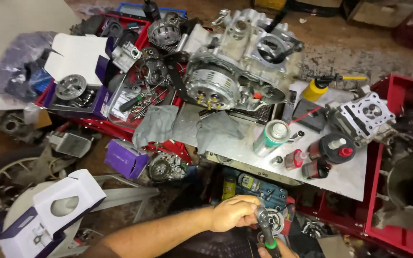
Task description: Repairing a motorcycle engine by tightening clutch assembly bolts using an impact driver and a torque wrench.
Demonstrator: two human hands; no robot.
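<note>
A small round metal part (274,221) was being worked on low in the view, in front of the bench and just above a blue power tool (259,188). The left hand (233,213) was clenched around the part's near side to steady it, while the right hand (276,249), largely cut off by the bottom edge, was closed on the green-banded handle of a ratchet wrench (266,228) whose head was seated on the part's centre. A fastener was judged to be mid-turn; a firm counter-hold and a short, square swing of the handle would be called for next. The part appeared disc-shaped, bright and ribbed, though its face was mostly hidden. The engine case (237,64) was left untouched on the bench.
</note>
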